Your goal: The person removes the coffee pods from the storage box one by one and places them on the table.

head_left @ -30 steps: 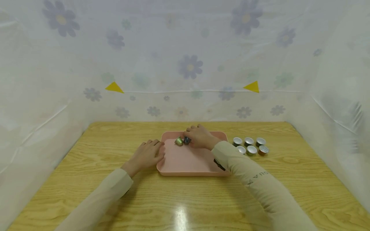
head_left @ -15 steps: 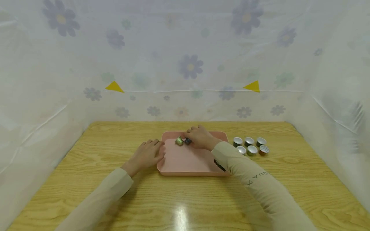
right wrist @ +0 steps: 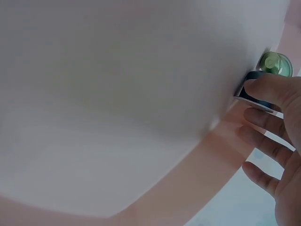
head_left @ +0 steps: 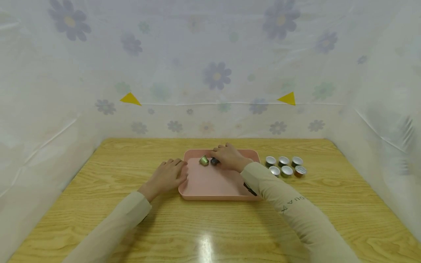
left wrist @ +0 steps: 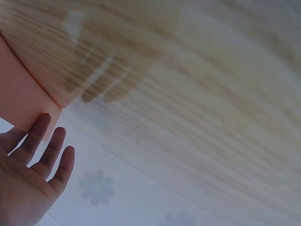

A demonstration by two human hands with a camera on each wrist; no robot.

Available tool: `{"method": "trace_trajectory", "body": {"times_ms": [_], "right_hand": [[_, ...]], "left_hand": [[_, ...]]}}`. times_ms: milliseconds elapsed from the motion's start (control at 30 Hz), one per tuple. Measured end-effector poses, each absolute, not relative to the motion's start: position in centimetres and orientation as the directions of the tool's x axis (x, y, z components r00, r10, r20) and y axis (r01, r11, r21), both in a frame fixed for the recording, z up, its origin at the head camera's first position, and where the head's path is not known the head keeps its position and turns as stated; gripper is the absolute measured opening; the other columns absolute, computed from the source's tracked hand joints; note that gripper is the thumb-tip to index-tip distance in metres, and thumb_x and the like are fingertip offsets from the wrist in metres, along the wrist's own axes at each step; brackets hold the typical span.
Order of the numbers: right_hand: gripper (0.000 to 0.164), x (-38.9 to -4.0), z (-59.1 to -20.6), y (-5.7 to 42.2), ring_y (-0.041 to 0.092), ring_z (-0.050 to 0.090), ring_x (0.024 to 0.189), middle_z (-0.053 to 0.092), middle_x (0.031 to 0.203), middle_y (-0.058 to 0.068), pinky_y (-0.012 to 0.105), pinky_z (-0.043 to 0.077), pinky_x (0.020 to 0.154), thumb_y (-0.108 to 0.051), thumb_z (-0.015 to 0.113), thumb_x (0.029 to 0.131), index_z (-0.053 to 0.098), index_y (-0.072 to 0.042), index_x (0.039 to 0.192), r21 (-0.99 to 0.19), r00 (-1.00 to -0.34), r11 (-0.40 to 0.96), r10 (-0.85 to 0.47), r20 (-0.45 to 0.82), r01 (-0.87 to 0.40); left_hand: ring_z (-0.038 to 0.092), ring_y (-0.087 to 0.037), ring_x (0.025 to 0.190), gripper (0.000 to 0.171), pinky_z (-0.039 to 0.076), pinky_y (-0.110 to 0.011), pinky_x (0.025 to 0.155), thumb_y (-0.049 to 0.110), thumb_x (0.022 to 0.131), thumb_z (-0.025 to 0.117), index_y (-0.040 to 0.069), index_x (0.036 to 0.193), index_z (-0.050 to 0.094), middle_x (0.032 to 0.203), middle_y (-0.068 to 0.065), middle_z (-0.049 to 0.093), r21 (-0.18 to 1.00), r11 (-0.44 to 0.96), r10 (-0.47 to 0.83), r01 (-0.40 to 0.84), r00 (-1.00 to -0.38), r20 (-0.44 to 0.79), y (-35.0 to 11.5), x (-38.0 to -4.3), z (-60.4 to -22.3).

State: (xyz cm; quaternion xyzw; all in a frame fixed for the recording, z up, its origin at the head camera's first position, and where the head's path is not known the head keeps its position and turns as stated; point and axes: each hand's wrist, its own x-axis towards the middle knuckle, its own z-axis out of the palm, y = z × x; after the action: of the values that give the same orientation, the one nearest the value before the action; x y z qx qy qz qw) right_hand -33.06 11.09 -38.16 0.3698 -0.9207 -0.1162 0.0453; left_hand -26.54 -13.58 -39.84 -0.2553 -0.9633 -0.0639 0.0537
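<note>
My right hand (head_left: pixel 228 157) pinches a dark coffee capsule (head_left: pixel 214 161) inside the pink tray (head_left: pixel 210 184). In the right wrist view the thumb lies against the dark capsule (right wrist: pixel 254 89), whose foil rim faces the other fingers. A green coffee capsule (head_left: pixel 204 160) lies tipped on its side just left of it, near the tray's back wall. My left hand (head_left: pixel 167 175) is at the tray's left rim with its fingers loosely extended. In the left wrist view, fingers of the left hand (left wrist: pixel 33 174) touch or nearly touch the tray's outer wall (left wrist: pixel 28 94).
Right of the tray, several coffee capsules stand foil side up in two rows, among them a brown one (head_left: pixel 299 171) and a green one (head_left: pixel 286 171). My right sleeve crosses over the tray's right side. A flowered curtain (head_left: pixel 197 120) encloses the wooden table (head_left: pixel 184 230).
The dark capsule has shifted slightly right, away from the green one, and turned a little in my right fingers. My left hand stays where it was.
</note>
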Motion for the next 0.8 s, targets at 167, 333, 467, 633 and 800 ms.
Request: {"method": "trace_trajectory", "body": {"times_ms": [167, 333, 467, 633, 800], "right_hand": [[0.038, -33.16, -38.40, 11.17, 0.020, 0.055, 0.105, 0.060, 0.115, 0.001, 0.041, 0.045, 0.086, -0.028, 0.061, 0.086, 0.054, -0.021, 0.123, 0.248, -0.712, 0.693, -0.702, 0.020, -0.676], [0.035, -33.18, -38.50, 11.21, 0.020, 0.056, 0.102, 0.060, 0.113, 0.001, 0.040, 0.045, 0.084, -0.030, 0.060, 0.087, 0.055, -0.020, 0.120, 0.249, -0.707, 0.690, -0.707, 0.029, -0.680], [0.034, -33.15, -38.51, 11.21, 0.020, 0.056, 0.102, 0.061, 0.112, 0.001, 0.041, 0.045, 0.085, -0.032, 0.059, 0.087, 0.055, -0.020, 0.119, 0.251, -0.706, 0.691, -0.707, 0.036, -0.678], [0.032, -33.09, -38.46, 11.17, 0.020, 0.057, 0.100, 0.062, 0.110, 0.002, 0.041, 0.044, 0.084, -0.031, 0.059, 0.087, 0.056, -0.020, 0.117, 0.242, -0.705, 0.691, -0.708, 0.037, -0.681], [0.031, -32.94, -38.32, 11.13, 0.021, 0.056, 0.102, 0.062, 0.111, 0.002, 0.041, 0.044, 0.086, -0.030, 0.058, 0.088, 0.055, -0.019, 0.116, 0.226, -0.709, 0.695, -0.705, 0.030, -0.682]], "left_hand": [[0.051, -0.029, 0.110, 0.047, 0.041, -0.048, 0.089, 0.039, 0.089, 0.049, 0.011, 0.127, 0.052, 0.125, -0.007, 0.054, 0.092, 0.861, 0.486, 0.500, -0.863, 0.142, -13.56, -26.49, -39.78], [0.051, -0.029, 0.108, 0.046, 0.041, -0.048, 0.088, 0.038, 0.089, 0.051, 0.010, 0.126, 0.053, 0.123, -0.007, 0.054, 0.099, 0.861, 0.483, 0.498, -0.863, 0.146, -13.52, -26.43, -39.67], [0.051, -0.029, 0.108, 0.046, 0.041, -0.048, 0.087, 0.038, 0.089, 0.050, 0.011, 0.126, 0.053, 0.123, -0.007, 0.054, 0.095, 0.860, 0.486, 0.501, -0.861, 0.149, -13.55, -26.44, -39.72], [0.051, -0.028, 0.107, 0.046, 0.041, -0.047, 0.087, 0.038, 0.090, 0.049, 0.011, 0.127, 0.052, 0.123, -0.006, 0.054, 0.093, 0.858, 0.489, 0.505, -0.859, 0.153, -13.58, -26.47, -39.80], [0.051, -0.028, 0.107, 0.045, 0.042, -0.047, 0.087, 0.038, 0.090, 0.049, 0.011, 0.126, 0.052, 0.123, -0.006, 0.055, 0.091, 0.857, 0.491, 0.507, -0.857, 0.155, -13.61, -26.46, -39.79]]}}
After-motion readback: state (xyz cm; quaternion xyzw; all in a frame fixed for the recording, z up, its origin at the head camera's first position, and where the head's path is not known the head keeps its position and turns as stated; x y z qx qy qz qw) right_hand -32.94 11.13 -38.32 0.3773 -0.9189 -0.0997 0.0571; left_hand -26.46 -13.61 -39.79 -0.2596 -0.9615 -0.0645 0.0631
